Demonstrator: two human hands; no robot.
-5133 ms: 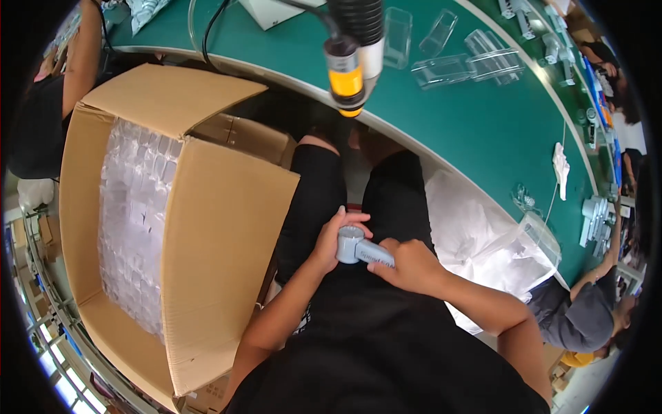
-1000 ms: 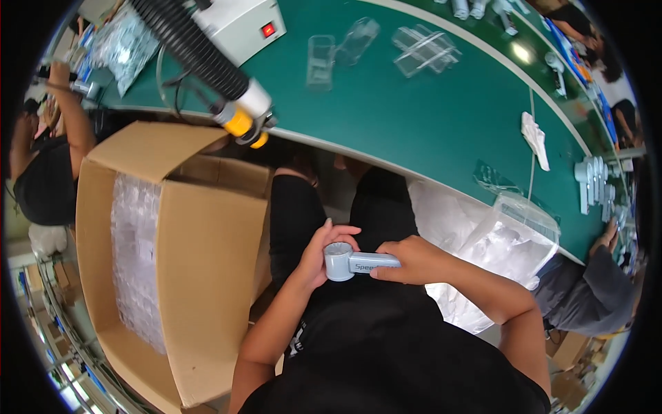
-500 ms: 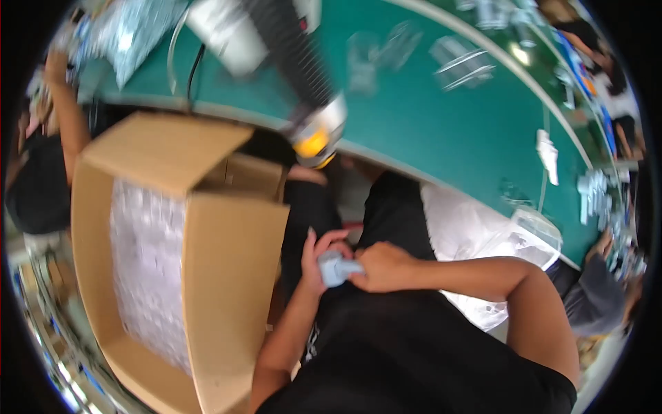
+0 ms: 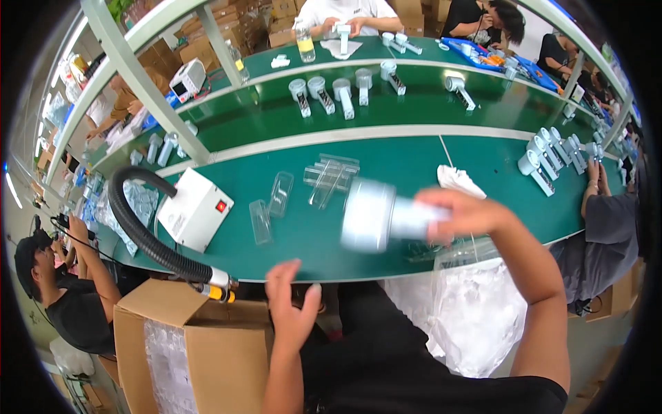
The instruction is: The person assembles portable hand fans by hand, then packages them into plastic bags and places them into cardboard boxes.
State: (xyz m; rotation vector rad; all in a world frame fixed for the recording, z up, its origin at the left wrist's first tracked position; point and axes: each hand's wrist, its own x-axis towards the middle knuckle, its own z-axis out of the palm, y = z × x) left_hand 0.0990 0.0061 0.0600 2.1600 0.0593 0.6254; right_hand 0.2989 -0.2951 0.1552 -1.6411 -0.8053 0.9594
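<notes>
My right hand grips the handle end of a pale blue-white handheld device with a wide round head. It is held above the green table, blurred by motion, with the head pointing left. My left hand is open with fingers apart and thumb raised, empty, just off the table's near edge. Several clear plastic trays lie on the table beyond the device, some overlapping. Two more clear trays are to their left.
A white box-shaped machine with a black ribbed hose stands at left. Below it is an open carton with clear plastic inside. Several similar devices lie on the raised belt; others stand at right. Co-workers sit around.
My view has lifted from my lap to the table. Earlier both hands were at the pale device near my lap; now my right hand holds it over the table and my left has let go.
</notes>
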